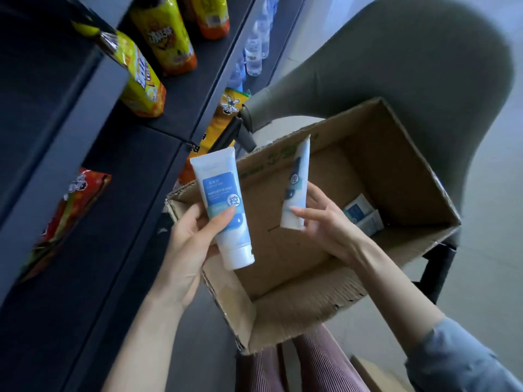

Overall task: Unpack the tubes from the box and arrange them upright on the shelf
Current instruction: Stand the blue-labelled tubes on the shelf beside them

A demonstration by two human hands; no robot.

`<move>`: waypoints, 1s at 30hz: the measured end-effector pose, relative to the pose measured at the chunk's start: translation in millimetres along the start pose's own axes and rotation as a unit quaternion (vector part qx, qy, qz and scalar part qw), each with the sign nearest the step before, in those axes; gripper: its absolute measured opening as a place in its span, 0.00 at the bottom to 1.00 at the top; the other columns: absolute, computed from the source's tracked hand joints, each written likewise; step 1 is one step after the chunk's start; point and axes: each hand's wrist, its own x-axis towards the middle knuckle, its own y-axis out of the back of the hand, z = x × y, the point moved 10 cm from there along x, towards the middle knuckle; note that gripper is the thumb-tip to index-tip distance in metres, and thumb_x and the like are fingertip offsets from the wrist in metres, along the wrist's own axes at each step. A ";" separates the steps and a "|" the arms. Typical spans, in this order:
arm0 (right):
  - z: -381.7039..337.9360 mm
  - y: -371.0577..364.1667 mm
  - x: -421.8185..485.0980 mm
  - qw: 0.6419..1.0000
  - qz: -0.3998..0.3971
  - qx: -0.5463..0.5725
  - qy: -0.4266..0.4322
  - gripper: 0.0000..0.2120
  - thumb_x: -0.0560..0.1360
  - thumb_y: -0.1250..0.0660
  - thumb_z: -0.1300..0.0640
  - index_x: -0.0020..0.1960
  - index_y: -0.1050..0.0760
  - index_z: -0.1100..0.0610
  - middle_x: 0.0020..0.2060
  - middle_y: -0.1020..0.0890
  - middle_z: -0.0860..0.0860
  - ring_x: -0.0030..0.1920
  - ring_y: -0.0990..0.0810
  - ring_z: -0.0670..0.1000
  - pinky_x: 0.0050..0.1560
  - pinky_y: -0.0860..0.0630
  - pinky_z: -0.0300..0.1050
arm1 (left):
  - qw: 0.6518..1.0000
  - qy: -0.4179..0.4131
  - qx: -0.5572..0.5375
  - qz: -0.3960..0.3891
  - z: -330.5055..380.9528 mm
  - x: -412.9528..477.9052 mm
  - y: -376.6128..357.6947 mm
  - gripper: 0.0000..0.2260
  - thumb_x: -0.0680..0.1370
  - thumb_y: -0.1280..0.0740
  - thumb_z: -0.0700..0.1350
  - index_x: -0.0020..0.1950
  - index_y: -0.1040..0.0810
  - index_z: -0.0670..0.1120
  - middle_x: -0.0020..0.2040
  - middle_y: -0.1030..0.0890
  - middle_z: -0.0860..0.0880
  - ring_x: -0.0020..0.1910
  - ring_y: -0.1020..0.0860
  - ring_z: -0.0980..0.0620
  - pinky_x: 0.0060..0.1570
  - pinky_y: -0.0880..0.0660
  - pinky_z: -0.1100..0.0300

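— While both hands hover over the box [396, 171], how many tubes are out of it?

— Two. The left hand [189, 244] grips the first tube [219, 188], white with a blue label, its cap pointing down, thumb across the front and fingers curled behind. The right hand [325, 222] pinches the second tube [297, 171] near its lower end; that one stands nearly upright, seen edge-on.

— And what is inside the box?

— Two more white-and-blue packs [362, 215] lie in the far corner of its floor; whether they are tubes or cartons cannot be told.

— What does the box sit on?

— One grey chair [410, 66], just beside the dark shelf [135, 171] at the left.

— What does the shelf hold?

— Five snack bags show: four yellow-orange bags [164, 35] and one red bag [68, 216]. Clear bottles [254, 52] stand farther back, too blurred to count.
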 end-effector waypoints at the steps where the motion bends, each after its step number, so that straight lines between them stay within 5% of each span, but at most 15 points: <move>1: -7.3 -15.5 -8.8 1.000 -0.027 -0.010 0.006 0.31 0.68 0.32 0.69 0.68 0.32 0.53 0.58 0.24 0.53 0.55 0.22 0.51 0.46 0.20 0.47 | 1.000 -0.014 -0.003 0.007 9.5 -6.9 3.1 0.20 0.67 0.30 0.47 0.58 0.22 0.45 0.47 0.16 0.50 0.43 0.18 0.55 0.36 0.23 0.65; 12: -91.1 -148.4 -84.9 0.969 -0.193 -0.144 0.053 0.19 0.74 0.37 0.56 0.65 0.29 0.53 0.54 0.20 0.53 0.54 0.20 0.51 0.52 0.22 0.49 | 0.980 -0.186 0.001 0.073 113.1 -106.6 34.6 0.17 0.64 0.24 0.49 0.52 0.18 0.49 0.49 0.16 0.49 0.47 0.18 0.54 0.42 0.22 0.63; 17: -127.8 -206.1 -124.7 0.942 -0.272 -0.181 0.078 0.24 0.73 0.36 0.55 0.68 0.32 0.54 0.56 0.20 0.51 0.54 0.21 0.51 0.54 0.22 0.50 | 0.949 -0.296 0.037 0.099 176.8 -157.7 39.4 0.11 0.67 0.24 0.46 0.48 0.17 0.52 0.45 0.15 0.52 0.43 0.18 0.58 0.42 0.23 0.67; 30: -180.5 -312.2 -197.8 0.906 -0.300 -0.272 0.121 0.19 0.71 0.35 0.55 0.61 0.26 0.55 0.48 0.16 0.54 0.47 0.16 0.53 0.40 0.20 0.55 | 0.849 -0.467 0.063 0.241 252.4 -326.0 87.0 0.14 0.65 0.25 0.54 0.50 0.19 0.56 0.47 0.16 0.52 0.46 0.18 0.56 0.44 0.23 0.67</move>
